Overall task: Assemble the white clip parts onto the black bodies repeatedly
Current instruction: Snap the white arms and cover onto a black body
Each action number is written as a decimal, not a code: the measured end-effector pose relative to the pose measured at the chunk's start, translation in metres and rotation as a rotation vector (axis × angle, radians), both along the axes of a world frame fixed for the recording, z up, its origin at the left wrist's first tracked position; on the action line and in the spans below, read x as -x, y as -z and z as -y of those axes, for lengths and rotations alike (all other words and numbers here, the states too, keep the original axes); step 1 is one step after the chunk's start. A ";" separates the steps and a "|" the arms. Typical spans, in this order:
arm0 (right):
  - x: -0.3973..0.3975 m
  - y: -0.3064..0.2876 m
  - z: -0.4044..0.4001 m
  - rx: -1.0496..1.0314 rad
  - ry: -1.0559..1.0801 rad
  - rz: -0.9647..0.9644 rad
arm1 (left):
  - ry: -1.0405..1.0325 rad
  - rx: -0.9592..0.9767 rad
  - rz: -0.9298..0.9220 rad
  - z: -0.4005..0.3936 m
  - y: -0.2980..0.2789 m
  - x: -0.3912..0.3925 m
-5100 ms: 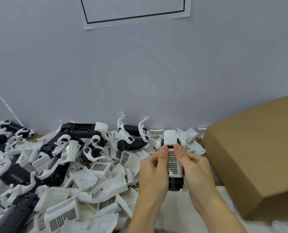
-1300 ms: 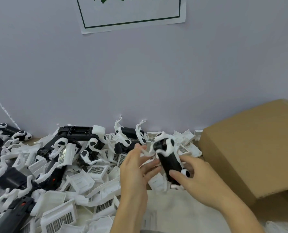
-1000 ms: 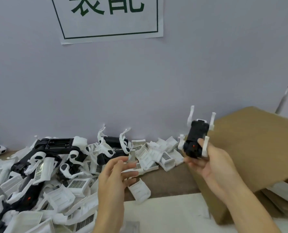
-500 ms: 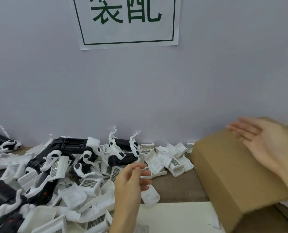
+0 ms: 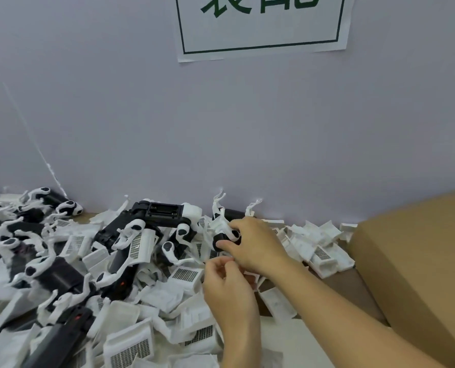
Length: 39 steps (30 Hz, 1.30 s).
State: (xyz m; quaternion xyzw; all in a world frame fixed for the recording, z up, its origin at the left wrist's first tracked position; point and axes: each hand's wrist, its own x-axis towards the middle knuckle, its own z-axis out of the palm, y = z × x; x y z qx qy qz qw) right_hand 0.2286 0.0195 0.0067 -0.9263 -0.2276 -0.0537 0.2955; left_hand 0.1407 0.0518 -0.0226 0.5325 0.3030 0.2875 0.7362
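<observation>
Two hands (image 5: 250, 248), one cardboard box (image 5: 417, 261), one wall sign (image 5: 261, 25)

The right hand (image 5: 258, 245), which half a second ago hung open over the cardboard box (image 5: 417, 264), is now back across at the heap, its thumb and fingers closing on a black body (image 5: 222, 239) with white arms lying by the wall. The finished piece it carried is gone from it. The left hand (image 5: 229, 288) now sits just below, fingers curled.
</observation>
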 end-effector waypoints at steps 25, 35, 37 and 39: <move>0.092 0.025 0.094 -1.710 0.095 -0.841 | 0.511 0.380 0.234 0.026 -0.005 -0.001; 0.087 0.039 0.109 -0.572 0.192 -0.056 | 0.343 0.155 0.138 0.016 -0.001 0.003; 0.089 0.041 0.099 -0.529 0.076 -0.087 | 0.379 0.129 0.155 0.017 0.001 0.002; 0.089 0.044 0.095 -0.494 0.084 -0.110 | 0.419 0.078 0.167 0.018 0.002 0.000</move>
